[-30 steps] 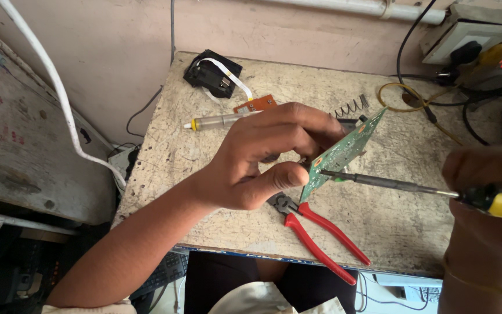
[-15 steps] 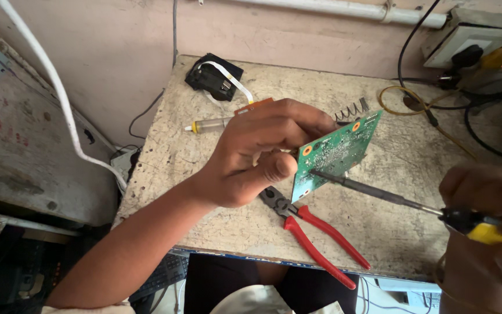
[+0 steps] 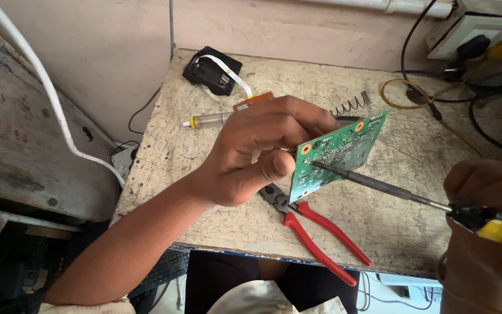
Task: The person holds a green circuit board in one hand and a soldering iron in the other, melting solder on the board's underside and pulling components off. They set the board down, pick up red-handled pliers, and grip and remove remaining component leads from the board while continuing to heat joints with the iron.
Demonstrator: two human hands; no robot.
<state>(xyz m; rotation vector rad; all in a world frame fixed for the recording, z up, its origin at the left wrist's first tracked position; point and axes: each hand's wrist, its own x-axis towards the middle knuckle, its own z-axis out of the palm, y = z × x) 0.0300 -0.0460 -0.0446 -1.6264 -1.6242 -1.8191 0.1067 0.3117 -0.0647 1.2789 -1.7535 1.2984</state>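
My left hand grips a green circuit board by its left edge and holds it tilted above the worn table. My right hand at the right edge holds a soldering iron with a yellow and black handle. The iron's dark tip touches the face of the board near its left side. Red-handled pliers lie on the table just below the board.
A syringe-like tube and a metal spring lie behind my left hand. A black part with a white ribbon cable sits at the back. Cables and a power strip crowd the back right. The table's front edge runs near my body.
The board has turned so more of its green face shows toward me. My right hand has moved up and left, keeping the iron's tip on the board.
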